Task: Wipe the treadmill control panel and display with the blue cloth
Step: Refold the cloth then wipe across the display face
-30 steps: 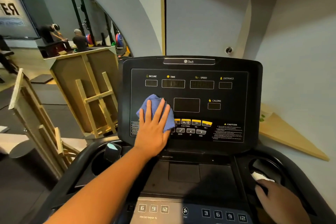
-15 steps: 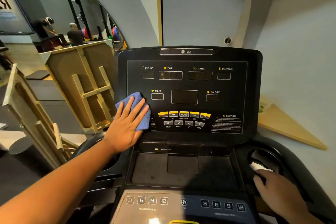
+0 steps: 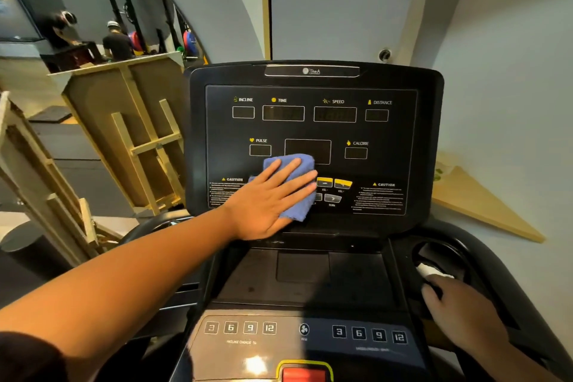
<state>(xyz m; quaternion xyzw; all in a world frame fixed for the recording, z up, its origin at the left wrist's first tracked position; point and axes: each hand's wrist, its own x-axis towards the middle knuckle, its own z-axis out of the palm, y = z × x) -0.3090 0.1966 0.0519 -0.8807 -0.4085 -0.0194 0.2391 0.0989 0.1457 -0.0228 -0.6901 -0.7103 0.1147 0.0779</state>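
The black treadmill control panel (image 3: 313,133) faces me with dark display windows labelled incline, time, speed, distance, pulse and calorie. A folded blue cloth (image 3: 296,183) lies flat on its lower middle, covering part of the yellow button row. My left hand (image 3: 269,198) presses the cloth against the panel with straight, spread fingers. My right hand (image 3: 459,316) rests on the right side of the console beside the cup holder, its fingers hidden from here.
A lower console strip (image 3: 307,335) carries 3-6-9-12 buttons and a red stop button (image 3: 305,374). A white object sits in the right cup holder (image 3: 434,270). Wooden frames (image 3: 130,139) lean at the left. A wooden board (image 3: 477,201) leans on the right wall.
My left hand slid the cloth from the panel's lower left edge rightward to the lower middle, over the buttons. The right hand stayed by the cup holder.
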